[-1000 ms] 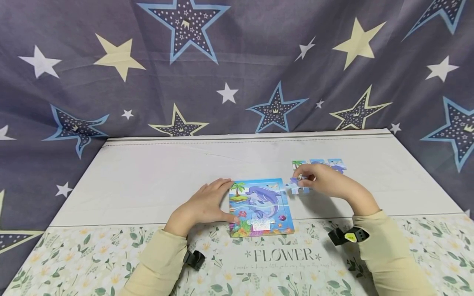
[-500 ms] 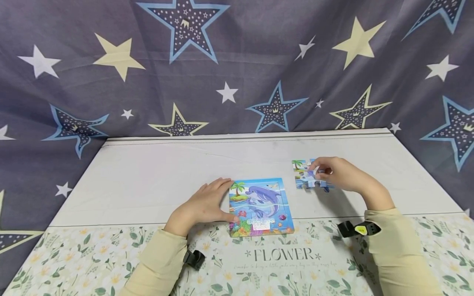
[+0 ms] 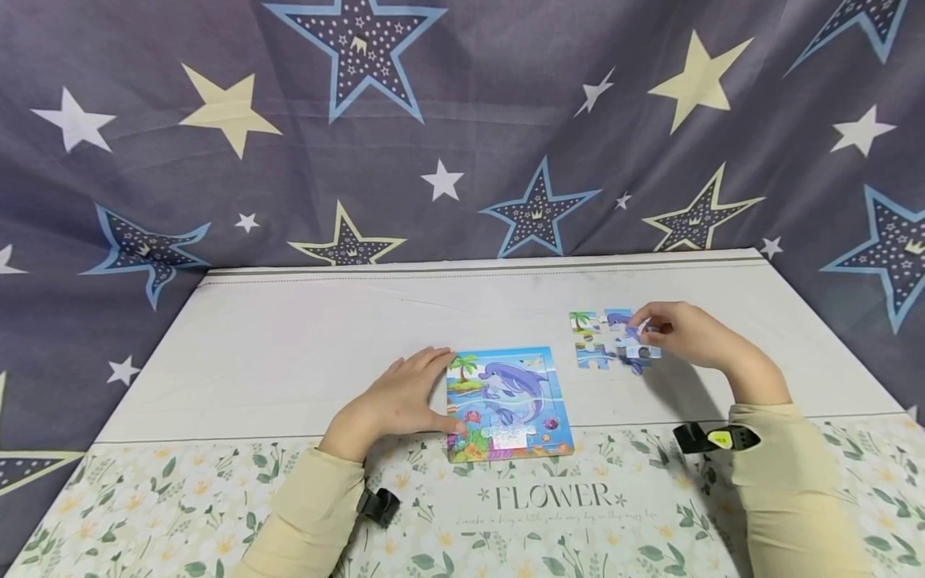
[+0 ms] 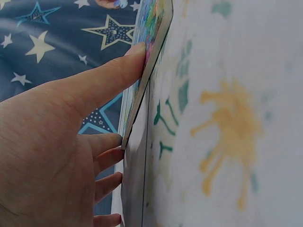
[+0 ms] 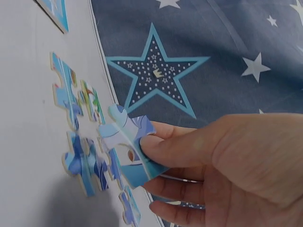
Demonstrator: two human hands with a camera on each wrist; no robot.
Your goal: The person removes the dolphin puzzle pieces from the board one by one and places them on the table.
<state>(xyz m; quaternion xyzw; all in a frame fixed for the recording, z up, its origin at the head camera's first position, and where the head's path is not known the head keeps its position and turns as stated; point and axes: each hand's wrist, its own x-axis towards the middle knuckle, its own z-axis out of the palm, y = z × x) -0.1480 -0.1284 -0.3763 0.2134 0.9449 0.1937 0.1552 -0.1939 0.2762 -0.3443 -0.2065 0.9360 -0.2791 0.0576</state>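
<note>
A square dolphin puzzle board (image 3: 506, 401) lies on the table in the head view. My left hand (image 3: 397, 397) rests at its left side, thumb on the picture and fingers spread along the edge. In the left wrist view the thumb (image 4: 118, 68) presses the board's face and the fingertips meet its rim. Between thumb and fingers, my right hand (image 3: 697, 337) pinches a blue-and-white jigsaw piece (image 5: 120, 135). It is held above several loose jigsaw pieces (image 3: 592, 356), which lie close together right of the board. My right hand partly hides the right-hand ones.
A white table surface (image 3: 325, 337) lies behind the board, and a flower-printed strip (image 3: 433, 498) with the word FLOWER runs along the front. A dark curtain with stars (image 3: 462, 104) hangs behind the table.
My right hand has moved right, from beside the board's right edge to over the right part of the loose pieces. The left hand and board have stayed in place.
</note>
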